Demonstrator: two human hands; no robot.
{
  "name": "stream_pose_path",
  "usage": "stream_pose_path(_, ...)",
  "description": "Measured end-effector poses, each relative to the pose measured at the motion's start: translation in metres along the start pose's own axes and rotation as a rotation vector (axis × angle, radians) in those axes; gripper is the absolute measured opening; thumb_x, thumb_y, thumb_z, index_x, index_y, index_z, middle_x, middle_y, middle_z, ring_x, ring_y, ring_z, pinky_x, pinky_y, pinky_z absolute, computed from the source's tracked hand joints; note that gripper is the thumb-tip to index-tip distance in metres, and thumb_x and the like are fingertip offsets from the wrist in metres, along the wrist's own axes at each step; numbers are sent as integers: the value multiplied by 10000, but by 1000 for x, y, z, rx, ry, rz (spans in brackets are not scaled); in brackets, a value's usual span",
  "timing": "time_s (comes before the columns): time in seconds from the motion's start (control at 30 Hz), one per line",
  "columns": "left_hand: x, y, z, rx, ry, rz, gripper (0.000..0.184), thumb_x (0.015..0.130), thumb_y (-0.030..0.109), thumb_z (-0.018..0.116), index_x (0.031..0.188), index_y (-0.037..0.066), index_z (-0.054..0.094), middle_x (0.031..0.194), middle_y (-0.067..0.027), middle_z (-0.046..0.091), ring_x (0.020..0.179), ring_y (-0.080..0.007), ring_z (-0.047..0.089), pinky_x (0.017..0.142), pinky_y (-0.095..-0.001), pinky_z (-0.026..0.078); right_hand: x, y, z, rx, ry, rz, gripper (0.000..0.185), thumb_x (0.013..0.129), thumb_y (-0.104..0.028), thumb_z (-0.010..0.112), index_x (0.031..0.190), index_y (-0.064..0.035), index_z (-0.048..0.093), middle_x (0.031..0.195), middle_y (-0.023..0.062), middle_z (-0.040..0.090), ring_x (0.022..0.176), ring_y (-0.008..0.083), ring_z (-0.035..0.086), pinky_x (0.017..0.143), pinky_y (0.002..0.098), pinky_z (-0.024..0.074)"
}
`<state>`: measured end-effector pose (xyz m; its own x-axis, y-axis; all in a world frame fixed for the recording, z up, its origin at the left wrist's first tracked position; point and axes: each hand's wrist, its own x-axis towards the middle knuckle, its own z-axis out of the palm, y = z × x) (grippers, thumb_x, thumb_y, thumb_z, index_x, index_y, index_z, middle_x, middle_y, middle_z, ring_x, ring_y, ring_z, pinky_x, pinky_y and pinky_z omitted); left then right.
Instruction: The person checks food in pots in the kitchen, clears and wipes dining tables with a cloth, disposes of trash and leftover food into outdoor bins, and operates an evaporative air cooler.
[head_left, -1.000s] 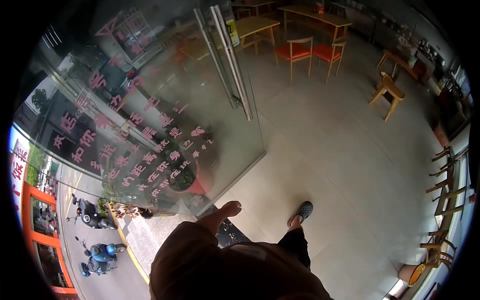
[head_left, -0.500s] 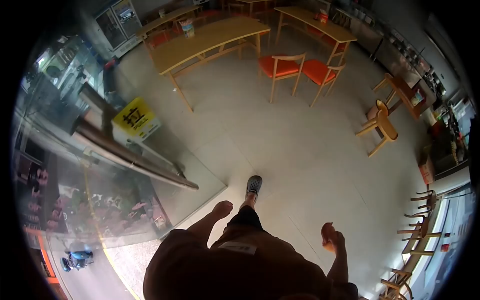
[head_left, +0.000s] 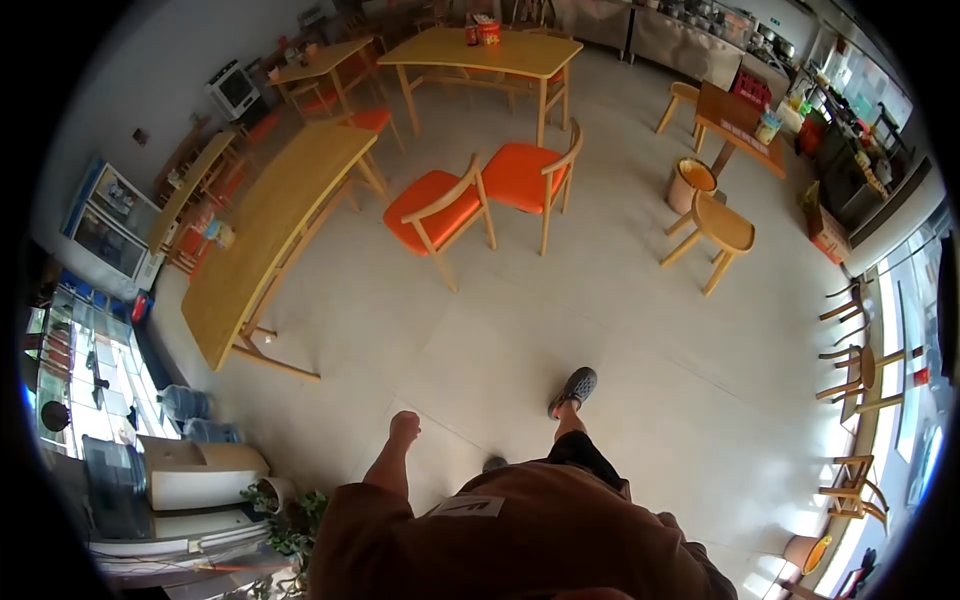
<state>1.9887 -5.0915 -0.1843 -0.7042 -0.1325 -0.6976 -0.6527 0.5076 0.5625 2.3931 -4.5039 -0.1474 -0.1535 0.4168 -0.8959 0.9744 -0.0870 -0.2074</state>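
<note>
My left hand hangs out in front of the body over the pale tiled floor, its fingers curled closed with nothing showing in them. It touches nothing. My right hand is low beside the brown shirt, mostly hidden by it, so its fingers cannot be made out. A dark clog is on the foot ahead, and part of the other clog shows at the shirt's edge.
Two orange-seated chairs stand ahead. A long wooden table is at the left, another table behind. A stool and a bin stand at the right. Water bottles and a plant are at lower left.
The view has moved indoors past the glass door, which is out of sight now. Chairs and tables appear nearer. My right hand has dropped back beside the shirt.
</note>
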Motion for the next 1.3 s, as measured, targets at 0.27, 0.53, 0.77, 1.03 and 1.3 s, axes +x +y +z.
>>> stream_pose_path(0.27, 57, 169, 84, 449, -175, -269, 161, 801, 216, 587, 803, 84, 680, 863, -114, 676, 863, -294, 641, 754, -404, 519, 124, -229, -80, 127, -118, -42, 297, 793, -237, 677, 833, 47, 597, 753, 146, 626, 684, 277, 624, 641, 415, 534)
stream_pose_path(0.53, 192, 429, 201, 450, -186, 539, 259, 857, 279, 515, 750, 57, 594, 790, -208, 600, 793, -399, 572, 730, -483, 466, 160, -575, -239, -293, 215, -682, 446, 865, -427, 613, 939, 13, 626, 881, 138, 673, 848, 252, 633, 776, 391, 491)
stream_pose_path(0.77, 277, 690, 249, -145, 96, 479, 244, 876, 175, 570, 1055, 17, 625, 842, -122, 672, 792, -212, 660, 731, -329, 513, 207, -765, -311, 82, 237, -587, 540, 841, -416, 641, 1161, 16, 585, 1056, 126, 631, 966, 243, 598, 835, 351, 477)
stream_pose_path(1.03, 398, 927, 264, 24, 214, 413, 189, 878, 158, 524, 986, 53, 638, 892, -140, 666, 839, -275, 651, 735, -368, 499, 243, -970, -435, 198, 221, -464, 538, 862, -345, 623, 1255, 12, 534, 1187, 131, 574, 1065, 242, 556, 902, 359, 453)
stream_pose_path(1.3, 448, 999, 346, -46, 464, 22, 231, 887, 191, 513, 1016, 63, 656, 964, -145, 674, 931, -307, 638, 795, -396, 493, 332, -1301, -507, -71, 151, -695, 502, 897, -317, 589, 1275, 7, 522, 1211, 141, 569, 1087, 252, 549, 919, 366, 446)
